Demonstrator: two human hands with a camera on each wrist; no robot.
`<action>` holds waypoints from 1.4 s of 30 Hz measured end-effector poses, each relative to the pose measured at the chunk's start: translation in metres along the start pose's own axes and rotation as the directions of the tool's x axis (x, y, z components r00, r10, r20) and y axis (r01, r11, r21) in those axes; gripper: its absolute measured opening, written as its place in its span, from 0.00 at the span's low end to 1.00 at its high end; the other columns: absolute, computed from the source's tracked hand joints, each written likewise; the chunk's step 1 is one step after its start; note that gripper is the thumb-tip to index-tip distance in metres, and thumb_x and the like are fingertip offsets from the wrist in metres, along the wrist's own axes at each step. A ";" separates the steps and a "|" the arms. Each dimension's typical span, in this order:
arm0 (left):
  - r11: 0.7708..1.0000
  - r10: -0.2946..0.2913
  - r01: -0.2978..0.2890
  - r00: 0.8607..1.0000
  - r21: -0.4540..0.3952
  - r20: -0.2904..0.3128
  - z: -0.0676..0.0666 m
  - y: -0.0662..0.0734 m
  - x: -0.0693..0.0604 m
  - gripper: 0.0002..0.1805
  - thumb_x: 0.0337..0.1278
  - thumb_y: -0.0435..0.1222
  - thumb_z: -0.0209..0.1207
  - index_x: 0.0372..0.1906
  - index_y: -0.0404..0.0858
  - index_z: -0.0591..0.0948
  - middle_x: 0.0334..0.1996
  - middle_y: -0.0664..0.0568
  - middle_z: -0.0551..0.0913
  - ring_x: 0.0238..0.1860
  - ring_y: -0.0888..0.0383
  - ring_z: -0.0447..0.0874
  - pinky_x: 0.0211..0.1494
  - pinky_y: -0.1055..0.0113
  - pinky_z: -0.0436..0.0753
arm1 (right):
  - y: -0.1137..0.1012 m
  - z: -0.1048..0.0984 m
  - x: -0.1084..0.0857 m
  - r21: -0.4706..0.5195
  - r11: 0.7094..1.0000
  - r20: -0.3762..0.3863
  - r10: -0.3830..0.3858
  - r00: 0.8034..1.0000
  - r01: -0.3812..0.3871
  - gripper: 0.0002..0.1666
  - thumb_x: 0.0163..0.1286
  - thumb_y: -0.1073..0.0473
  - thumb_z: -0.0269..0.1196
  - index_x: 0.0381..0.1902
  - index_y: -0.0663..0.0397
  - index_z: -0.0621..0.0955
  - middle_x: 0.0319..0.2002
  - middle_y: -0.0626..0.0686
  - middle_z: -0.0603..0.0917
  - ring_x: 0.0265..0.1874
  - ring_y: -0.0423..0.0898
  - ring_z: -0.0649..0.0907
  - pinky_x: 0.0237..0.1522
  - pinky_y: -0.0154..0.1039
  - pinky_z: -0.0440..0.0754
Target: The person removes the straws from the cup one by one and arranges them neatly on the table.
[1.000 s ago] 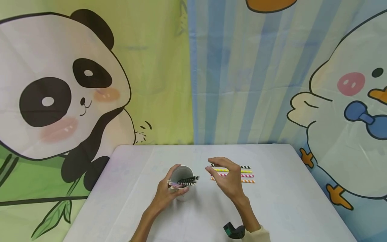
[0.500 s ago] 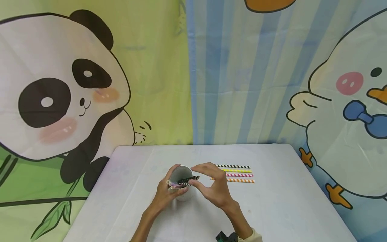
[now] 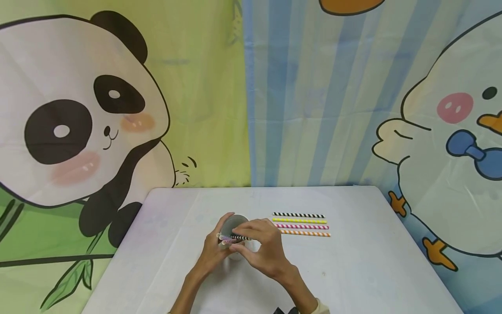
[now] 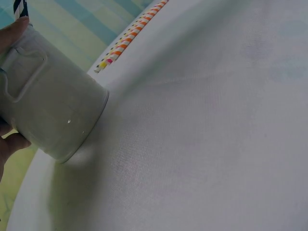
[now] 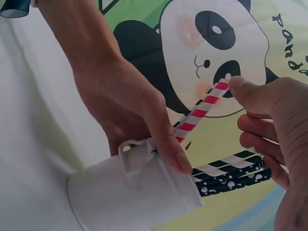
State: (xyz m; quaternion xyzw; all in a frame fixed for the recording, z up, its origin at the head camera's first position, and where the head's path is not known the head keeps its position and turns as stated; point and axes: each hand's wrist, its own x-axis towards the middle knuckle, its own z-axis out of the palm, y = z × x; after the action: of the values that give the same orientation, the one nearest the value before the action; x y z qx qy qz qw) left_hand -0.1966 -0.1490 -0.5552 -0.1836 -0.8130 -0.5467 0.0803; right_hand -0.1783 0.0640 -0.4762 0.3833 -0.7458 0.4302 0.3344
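My left hand (image 3: 211,252) grips a small white pail (image 4: 57,106), which has a wire loop on its side and tilts with its mouth toward the head camera. Striped and patterned paper straws poke out over the rim. The right wrist view shows a red-and-white straw (image 5: 199,108) and several black-and-white straws (image 5: 231,180) among them. My right hand (image 3: 266,246) is at the straws' protruding ends, thumb and fingers bent and apart around them. One digit of it touches or nearly touches the tip of the red straw in the right wrist view.
On the white table (image 3: 353,261), to the right of the pail, lie parallel rows of straws: black-striped (image 3: 299,215), yellow (image 3: 300,221), pink (image 3: 303,226) and orange (image 3: 306,233). Behind the table hangs a cartoon curtain (image 3: 204,109).
My right hand has moved left from above the laid-out straws to the straw ends at the pail. My left hand and the pail have stayed in place.
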 end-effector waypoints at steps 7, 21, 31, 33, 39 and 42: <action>0.999 -0.039 0.039 0.999 0.005 0.001 0.003 0.001 0.000 0.48 0.62 0.45 0.77 0.84 0.57 0.65 0.64 0.46 0.86 0.60 0.48 0.87 0.57 0.60 0.87 | -0.003 0.007 0.000 -0.139 0.988 0.020 -0.069 0.997 0.071 0.18 0.54 0.52 0.87 0.42 0.46 0.95 0.41 0.41 0.94 0.44 0.39 0.91 0.50 0.40 0.83; 0.995 -0.099 0.099 0.995 -0.011 0.009 0.004 0.005 0.002 0.48 0.62 0.48 0.77 0.84 0.60 0.66 0.66 0.50 0.85 0.60 0.50 0.87 0.56 0.60 0.87 | -0.003 0.012 0.001 -0.223 0.971 0.083 -0.076 0.994 0.092 0.17 0.49 0.55 0.90 0.36 0.43 0.95 0.38 0.39 0.94 0.42 0.37 0.90 0.49 0.37 0.83; 0.997 -0.079 0.079 0.997 0.018 -0.006 0.002 0.006 -0.001 0.49 0.61 0.47 0.78 0.84 0.57 0.67 0.64 0.49 0.86 0.58 0.49 0.89 0.54 0.63 0.87 | -0.006 0.012 0.002 -0.143 0.988 0.062 -0.056 0.997 0.064 0.13 0.53 0.57 0.87 0.34 0.41 0.94 0.36 0.38 0.93 0.41 0.36 0.90 0.49 0.36 0.82; 0.997 -0.079 0.079 0.997 0.019 -0.010 0.002 0.006 -0.001 0.49 0.61 0.48 0.78 0.84 0.57 0.66 0.64 0.49 0.86 0.59 0.49 0.88 0.56 0.62 0.87 | -0.006 0.011 0.003 -0.070 0.997 0.044 -0.037 0.998 0.040 0.13 0.54 0.59 0.86 0.37 0.42 0.94 0.36 0.39 0.93 0.41 0.36 0.90 0.49 0.37 0.82; 0.997 -0.059 0.060 0.998 0.046 -0.015 0.001 0.003 -0.001 0.50 0.59 0.48 0.78 0.84 0.57 0.66 0.67 0.49 0.86 0.66 0.46 0.85 0.61 0.55 0.86 | -0.012 0.006 0.010 0.212 0.974 0.006 0.080 0.997 -0.079 0.14 0.60 0.63 0.83 0.43 0.47 0.94 0.40 0.44 0.95 0.43 0.39 0.91 0.53 0.39 0.85; 0.998 -0.047 0.047 0.999 0.033 0.000 0.000 0.001 -0.001 0.50 0.61 0.48 0.77 0.85 0.60 0.64 0.70 0.49 0.84 0.68 0.45 0.85 0.62 0.55 0.86 | -0.014 0.003 0.015 0.350 0.927 0.009 0.136 0.991 -0.131 0.11 0.63 0.65 0.81 0.43 0.49 0.93 0.40 0.48 0.95 0.44 0.42 0.92 0.56 0.40 0.86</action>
State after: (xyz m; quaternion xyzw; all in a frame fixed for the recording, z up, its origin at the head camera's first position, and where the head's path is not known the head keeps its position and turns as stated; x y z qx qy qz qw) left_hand -0.1949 -0.1488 -0.5546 -0.1634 -0.8260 -0.5349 0.0704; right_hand -0.1744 0.0525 -0.4600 0.3818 -0.6791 0.5806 0.2366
